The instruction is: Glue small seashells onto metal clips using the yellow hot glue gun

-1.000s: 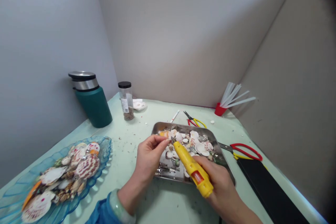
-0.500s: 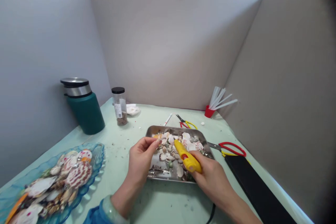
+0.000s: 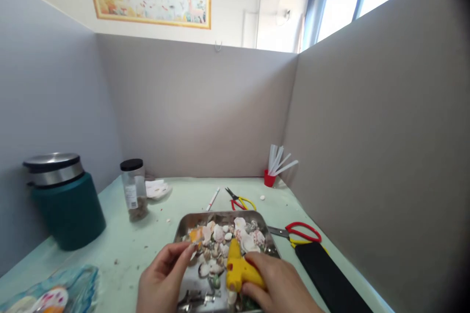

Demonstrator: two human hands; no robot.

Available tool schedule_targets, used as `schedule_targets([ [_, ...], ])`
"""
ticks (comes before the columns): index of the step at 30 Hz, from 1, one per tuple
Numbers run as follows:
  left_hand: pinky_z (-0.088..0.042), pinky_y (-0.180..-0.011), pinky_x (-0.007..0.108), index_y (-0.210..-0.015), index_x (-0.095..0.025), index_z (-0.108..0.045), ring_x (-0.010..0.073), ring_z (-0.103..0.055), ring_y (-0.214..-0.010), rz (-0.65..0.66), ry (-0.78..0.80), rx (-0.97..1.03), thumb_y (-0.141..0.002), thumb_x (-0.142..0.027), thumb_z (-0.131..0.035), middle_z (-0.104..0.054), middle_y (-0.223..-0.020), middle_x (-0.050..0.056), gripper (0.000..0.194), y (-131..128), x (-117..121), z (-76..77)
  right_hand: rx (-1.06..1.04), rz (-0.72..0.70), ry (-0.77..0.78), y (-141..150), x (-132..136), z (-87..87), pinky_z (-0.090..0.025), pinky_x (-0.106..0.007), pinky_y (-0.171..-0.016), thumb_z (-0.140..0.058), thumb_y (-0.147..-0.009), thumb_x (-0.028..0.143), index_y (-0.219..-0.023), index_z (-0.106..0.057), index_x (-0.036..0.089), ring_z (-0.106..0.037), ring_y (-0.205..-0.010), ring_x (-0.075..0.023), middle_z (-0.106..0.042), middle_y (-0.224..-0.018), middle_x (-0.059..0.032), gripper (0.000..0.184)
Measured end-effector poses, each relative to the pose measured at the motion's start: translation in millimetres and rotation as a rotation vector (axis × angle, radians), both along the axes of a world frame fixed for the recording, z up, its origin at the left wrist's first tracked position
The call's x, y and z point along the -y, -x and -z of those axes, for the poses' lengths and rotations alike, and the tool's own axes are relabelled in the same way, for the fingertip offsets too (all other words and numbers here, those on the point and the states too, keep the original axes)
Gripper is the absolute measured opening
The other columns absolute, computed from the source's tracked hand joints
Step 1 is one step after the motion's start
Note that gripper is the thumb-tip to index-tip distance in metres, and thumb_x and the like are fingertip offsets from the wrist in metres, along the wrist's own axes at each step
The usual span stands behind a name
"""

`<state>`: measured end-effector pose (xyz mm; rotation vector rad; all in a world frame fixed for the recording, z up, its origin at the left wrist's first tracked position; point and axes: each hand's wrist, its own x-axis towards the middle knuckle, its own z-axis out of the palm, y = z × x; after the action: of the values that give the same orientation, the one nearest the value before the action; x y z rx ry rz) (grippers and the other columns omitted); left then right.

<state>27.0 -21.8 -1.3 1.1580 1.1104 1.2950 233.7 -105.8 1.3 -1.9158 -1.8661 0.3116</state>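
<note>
Glue gun (image 3: 235, 266) gripped in your right hand (image 3: 275, 281), left hand (image 3: 163, 274) pinching a small piece (image 3: 194, 245), you seem mid-gluing, and the next move calls for steady aim.

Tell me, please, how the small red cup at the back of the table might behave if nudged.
The red cup would probably tip easily, since the white sticks rise well above its rim and some lean right. Those sticks may shift or spill, as they fan out loosely. It looks small, so probably light.
</note>
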Motion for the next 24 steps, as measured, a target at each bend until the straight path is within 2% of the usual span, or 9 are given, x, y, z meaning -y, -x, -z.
schedule_targets([
  [4,-0.05,-0.056,0.024,-0.078,-0.014,-0.069,0.0196,-0.063,-0.067,0.031,0.021,-0.02,-0.06,-0.044,-0.078,-0.072,-0.076,0.006,0.036,0.5,-0.3,1.8,-0.01,-0.011,0.009,-1.1,-0.9,2.6,-0.043,-0.026,-0.071,-0.061,-0.075,0.026,-0.103,-0.064,0.025,-0.067,-0.088,-0.0237,-0.072,-0.098,-0.0041,0.028],
  [14,-0.046,-0.057,0.02,-0.075,-0.014,-0.069,0.0162,-0.06,-0.066,-0.006,-0.025,-0.056,-0.06,-0.044,-0.077,-0.07,-0.07,0.005,0.035,0.3,-1.1,0.6,-0.018,-0.007,0.051,-1.1,2.8,-3.8,-0.04,-0.024,-0.068,-0.06,-0.079,0.034,-0.101,-0.063,0.027,-0.066,-0.086,-0.0212,-0.072,-0.095,-0.0007,0.023],
  [19,-0.043,-0.056,0.019,-0.075,-0.014,-0.068,0.0128,-0.057,-0.064,-0.027,-0.099,-0.036,-0.066,-0.04,-0.074,-0.067,-0.068,0.002,0.027,-0.5,-0.1,2.8,0.179,-0.029,0.088,-1.2,7.0,-11.8,-0.039,-0.025,-0.068,-0.058,-0.082,0.038,-0.103,-0.063,0.027,-0.065,-0.087,-0.0209,-0.071,-0.096,-0.0016,0.024],
  [24,-0.044,-0.059,0.019,-0.077,-0.015,-0.068,0.0122,-0.058,-0.065,-0.008,-0.125,0.018,-0.07,-0.035,-0.071,-0.068,-0.07,0.001,0.023,-0.4,-0.3,6.3,0.29,-0.01,0.103,-2.1,7.6,-18.0,-0.038,-0.031,-0.07,-0.055,-0.083,0.039,-0.106,-0.062,0.024,-0.061,-0.092,-0.0263,-0.068,-0.101,-0.0072,0.028],
])
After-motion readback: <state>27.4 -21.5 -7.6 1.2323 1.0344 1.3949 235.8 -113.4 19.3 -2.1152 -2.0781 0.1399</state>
